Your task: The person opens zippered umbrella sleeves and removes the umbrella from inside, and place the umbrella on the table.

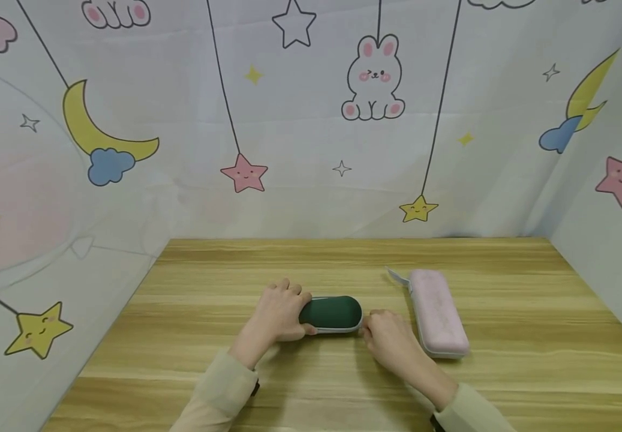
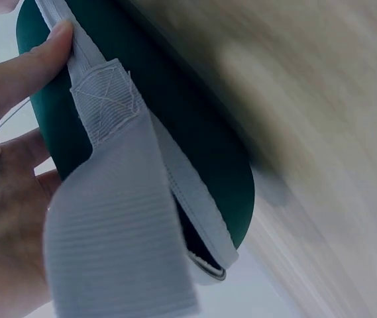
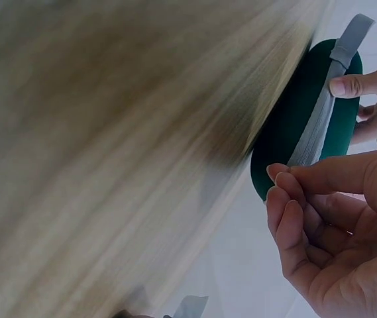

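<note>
A dark green zip case [image 1: 334,313] with a pale grey zipper band lies crosswise on the table. My left hand [image 1: 282,309] grips its left end, fingers over the top and thumb pressing the zipper band. A grey fabric strap [image 2: 118,205] hangs from that end; near it the zipper edges part over a dark gap in the left wrist view. My right hand [image 1: 391,342] is at the case's right end. Its thumb and forefinger pinch at the zipper line [image 3: 315,126], other fingers curled; the zipper pull itself is hidden by the fingertips.
Right of my right hand lies a pink zip case [image 1: 437,312] with a grey strap [image 1: 397,277] sticking out at its far left corner. The wood-grain table [image 1: 224,264] meets a printed cloth backdrop [image 1: 311,204] behind and at both sides.
</note>
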`<state>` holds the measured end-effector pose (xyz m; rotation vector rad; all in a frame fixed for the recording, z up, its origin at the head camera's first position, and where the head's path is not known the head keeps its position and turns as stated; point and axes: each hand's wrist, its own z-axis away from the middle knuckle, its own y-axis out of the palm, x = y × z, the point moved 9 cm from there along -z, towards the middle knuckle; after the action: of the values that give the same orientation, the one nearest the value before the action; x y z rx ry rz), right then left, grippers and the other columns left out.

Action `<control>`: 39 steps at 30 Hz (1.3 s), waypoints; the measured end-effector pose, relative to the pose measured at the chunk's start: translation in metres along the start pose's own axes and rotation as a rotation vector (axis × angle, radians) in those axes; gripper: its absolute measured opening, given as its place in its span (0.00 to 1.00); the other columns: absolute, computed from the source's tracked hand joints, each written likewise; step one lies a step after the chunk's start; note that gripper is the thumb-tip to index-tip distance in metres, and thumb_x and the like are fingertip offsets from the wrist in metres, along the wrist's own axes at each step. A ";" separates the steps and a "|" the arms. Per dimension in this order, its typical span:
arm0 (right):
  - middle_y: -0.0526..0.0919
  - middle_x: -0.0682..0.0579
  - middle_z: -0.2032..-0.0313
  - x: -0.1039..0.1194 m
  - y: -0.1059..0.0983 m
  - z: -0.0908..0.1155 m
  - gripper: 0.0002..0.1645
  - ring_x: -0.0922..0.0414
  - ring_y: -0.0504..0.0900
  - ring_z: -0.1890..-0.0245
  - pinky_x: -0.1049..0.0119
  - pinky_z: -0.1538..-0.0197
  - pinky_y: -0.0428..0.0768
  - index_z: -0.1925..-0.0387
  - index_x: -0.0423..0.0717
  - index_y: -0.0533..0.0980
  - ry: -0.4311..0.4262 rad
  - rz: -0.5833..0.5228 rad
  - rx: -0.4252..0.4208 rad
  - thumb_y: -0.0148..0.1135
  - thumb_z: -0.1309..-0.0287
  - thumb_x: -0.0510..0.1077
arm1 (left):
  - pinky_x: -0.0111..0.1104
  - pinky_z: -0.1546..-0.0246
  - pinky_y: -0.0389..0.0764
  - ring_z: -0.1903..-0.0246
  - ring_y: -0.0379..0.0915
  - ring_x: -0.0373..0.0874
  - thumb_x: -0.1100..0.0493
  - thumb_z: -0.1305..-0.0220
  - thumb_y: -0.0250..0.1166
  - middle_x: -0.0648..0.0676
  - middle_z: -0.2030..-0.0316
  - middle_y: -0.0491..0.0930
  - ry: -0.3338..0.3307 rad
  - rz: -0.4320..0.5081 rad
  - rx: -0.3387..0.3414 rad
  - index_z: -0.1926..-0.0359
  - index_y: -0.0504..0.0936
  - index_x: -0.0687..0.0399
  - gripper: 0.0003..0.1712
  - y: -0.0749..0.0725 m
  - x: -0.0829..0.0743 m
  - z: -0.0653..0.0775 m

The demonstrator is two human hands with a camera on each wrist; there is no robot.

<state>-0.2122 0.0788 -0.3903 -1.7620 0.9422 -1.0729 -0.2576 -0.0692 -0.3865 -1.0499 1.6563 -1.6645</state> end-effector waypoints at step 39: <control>0.84 0.55 0.79 -0.002 0.003 -0.006 0.09 0.64 0.68 0.82 0.71 0.77 0.67 0.82 0.45 0.82 0.021 -0.081 0.055 0.63 0.54 0.31 | 0.54 0.45 0.68 0.42 0.66 0.56 0.42 0.57 0.77 0.58 0.43 0.72 -0.070 0.400 0.069 0.39 0.73 0.55 0.45 0.008 0.012 0.012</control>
<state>-0.2188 0.0775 -0.3917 -1.7595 0.8519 -1.1599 -0.2551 -0.0862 -0.3938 -0.6792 1.6232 -1.3943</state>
